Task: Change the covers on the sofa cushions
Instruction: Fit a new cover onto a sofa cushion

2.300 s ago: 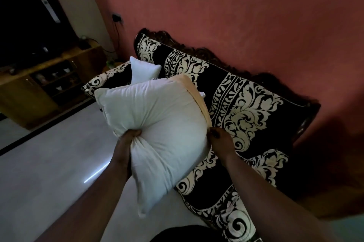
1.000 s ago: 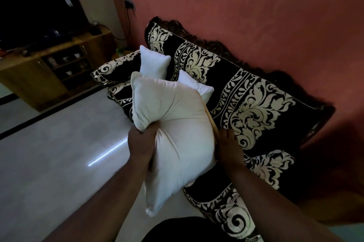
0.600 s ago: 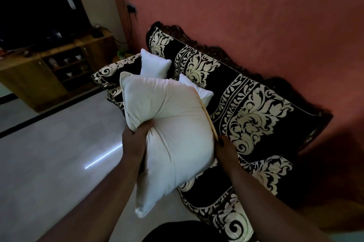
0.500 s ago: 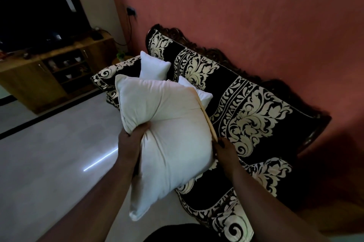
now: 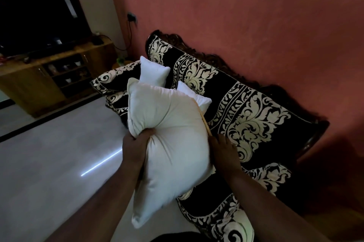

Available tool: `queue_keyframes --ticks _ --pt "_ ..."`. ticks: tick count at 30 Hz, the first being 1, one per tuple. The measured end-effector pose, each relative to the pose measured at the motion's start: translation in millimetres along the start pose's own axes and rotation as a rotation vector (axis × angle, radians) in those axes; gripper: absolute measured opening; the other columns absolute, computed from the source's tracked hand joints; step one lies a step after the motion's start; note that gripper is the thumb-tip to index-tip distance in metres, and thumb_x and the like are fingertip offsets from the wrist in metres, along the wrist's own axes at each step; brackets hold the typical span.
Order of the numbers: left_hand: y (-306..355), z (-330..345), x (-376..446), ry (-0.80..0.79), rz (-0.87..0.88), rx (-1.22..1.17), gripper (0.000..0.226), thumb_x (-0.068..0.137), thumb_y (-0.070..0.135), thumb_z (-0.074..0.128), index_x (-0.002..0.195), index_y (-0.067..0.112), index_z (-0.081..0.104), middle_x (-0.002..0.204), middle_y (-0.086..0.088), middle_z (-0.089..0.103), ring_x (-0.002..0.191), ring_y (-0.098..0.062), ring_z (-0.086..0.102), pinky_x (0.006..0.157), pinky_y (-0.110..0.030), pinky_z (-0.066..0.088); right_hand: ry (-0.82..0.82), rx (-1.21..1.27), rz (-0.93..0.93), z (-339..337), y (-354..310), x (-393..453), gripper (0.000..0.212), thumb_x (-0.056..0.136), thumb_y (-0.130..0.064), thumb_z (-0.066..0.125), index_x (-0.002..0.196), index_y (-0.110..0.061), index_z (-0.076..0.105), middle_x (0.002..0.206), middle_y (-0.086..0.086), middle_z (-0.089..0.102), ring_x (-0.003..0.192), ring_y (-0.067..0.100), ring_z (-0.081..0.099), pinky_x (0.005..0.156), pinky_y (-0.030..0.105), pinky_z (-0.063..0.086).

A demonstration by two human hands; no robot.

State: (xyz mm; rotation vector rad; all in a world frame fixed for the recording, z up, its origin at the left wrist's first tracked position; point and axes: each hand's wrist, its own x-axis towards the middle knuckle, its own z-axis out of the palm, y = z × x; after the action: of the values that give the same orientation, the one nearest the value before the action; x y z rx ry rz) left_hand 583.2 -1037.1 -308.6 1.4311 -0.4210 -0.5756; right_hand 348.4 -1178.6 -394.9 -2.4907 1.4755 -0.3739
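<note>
My left hand [image 5: 136, 146] grips the white cushion [image 5: 169, 131]; right hand [image 5: 223, 150] grip unclear. Should bunch corners, feed evenly into cover.

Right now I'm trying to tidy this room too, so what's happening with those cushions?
A person stands beside the sofa holding a bare white cushion up in front of them. The left hand grips a bunched fold of its fabric; the right hand holds its opposite edge, where a tan strip shows. Two more white cushions sit on the sofa's far end. No new cover is visible.
</note>
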Motion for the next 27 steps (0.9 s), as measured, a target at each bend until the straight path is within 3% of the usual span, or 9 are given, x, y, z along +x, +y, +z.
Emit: queue_keyframes --ticks 3,7,10,13,16,19,21,23,27 --pt "0 -6 5 0.001 0.0 -0.03 0.036 0.069 0.014 0.084 0.104 0.019 0.077 0.101 0.005 0.078 0.092 -0.009 0.071 0.077 -0.025 0.054 -0.001 0.511 0.302 -3 -6 -1 0.026 0.094 -0.041 0.052 0.116 -0.027 0.053 0.1 0.001 0.068 0.09 0.028 0.065 0.081 0.043 0.054" --pt "-6 -16 11 0.037 0.025 -0.01 0.036 0.079 0.002 0.08 0.113 0.014 0.073 0.099 0.01 0.076 0.087 -0.001 0.069 0.075 -0.017 0.052 -0.001 0.728 0.442 3 -13 2 0.018 0.097 -0.024 0.061 0.112 -0.017 0.069 0.102 0.002 0.072 0.097 0.026 0.067 0.081 0.037 0.053" --pt "-9 -23 14 0.072 0.005 -0.008 0.038 0.08 0.003 0.08 0.115 0.013 0.072 0.1 0.011 0.074 0.091 -0.006 0.069 0.084 -0.025 0.053 -0.096 0.932 0.518 2 -17 9 0.018 0.098 -0.023 0.059 0.11 -0.015 0.07 0.095 0.001 0.072 0.097 0.025 0.068 0.076 0.032 0.05" --pt "-15 -32 15 0.082 -0.039 -0.048 0.046 0.071 0.013 0.084 0.115 0.012 0.073 0.106 0.0 0.076 0.103 -0.022 0.069 0.095 -0.037 0.052 -0.121 0.796 0.411 -3 -16 9 0.02 0.096 -0.028 0.062 0.112 -0.019 0.069 0.097 -0.003 0.072 0.094 0.02 0.068 0.077 0.034 0.054" --pt "-17 -33 12 0.059 -0.119 -0.098 0.038 0.071 0.013 0.081 0.109 0.015 0.075 0.107 -0.004 0.077 0.104 -0.028 0.07 0.096 -0.044 0.053 0.065 0.387 0.19 -3 -12 6 0.019 0.094 -0.033 0.061 0.112 -0.027 0.062 0.095 -0.009 0.066 0.081 0.016 0.063 0.07 0.036 0.053" --pt "-15 -29 6 0.011 -0.175 -0.145 0.031 0.08 0.003 0.075 0.11 0.012 0.075 0.107 -0.009 0.076 0.106 -0.035 0.069 0.092 -0.045 0.055 0.151 -0.02 -0.074 0 -11 3 0.019 0.091 -0.022 0.059 0.11 -0.022 0.061 0.097 0.0 0.059 0.08 0.025 0.062 0.066 0.037 0.051" --pt "-13 -31 8 -0.017 -0.156 -0.124 0.038 0.075 0.007 0.079 0.112 0.011 0.074 0.11 -0.01 0.076 0.108 -0.036 0.069 0.095 -0.048 0.054 0.095 -0.225 -0.157 2 -8 1 0.033 0.086 -0.02 0.064 0.118 -0.023 0.063 0.109 0.003 0.058 0.095 0.029 0.06 0.079 0.044 0.051" --pt "-11 -34 13 -0.034 -0.115 -0.082 0.048 0.063 0.019 0.084 0.11 0.013 0.076 0.11 -0.009 0.076 0.107 -0.034 0.069 0.096 -0.049 0.053 -0.049 -0.358 -0.177 2 -5 -3 0.05 0.087 -0.025 0.063 0.136 -0.024 0.054 0.126 0.007 0.054 0.111 0.033 0.053 0.092 0.054 0.046" --pt "-6 -27 19 -0.003 0.024 0.065 0.054 0.051 0.032 0.084 0.103 0.018 0.077 0.097 0.003 0.077 0.091 -0.015 0.069 0.082 -0.031 0.053 -0.385 -0.515 -0.332 0 -14 -17 0.065 0.098 -0.05 0.048 0.154 -0.021 0.034 0.152 0.014 0.036 0.139 0.039 0.033 0.112 0.064 0.025"
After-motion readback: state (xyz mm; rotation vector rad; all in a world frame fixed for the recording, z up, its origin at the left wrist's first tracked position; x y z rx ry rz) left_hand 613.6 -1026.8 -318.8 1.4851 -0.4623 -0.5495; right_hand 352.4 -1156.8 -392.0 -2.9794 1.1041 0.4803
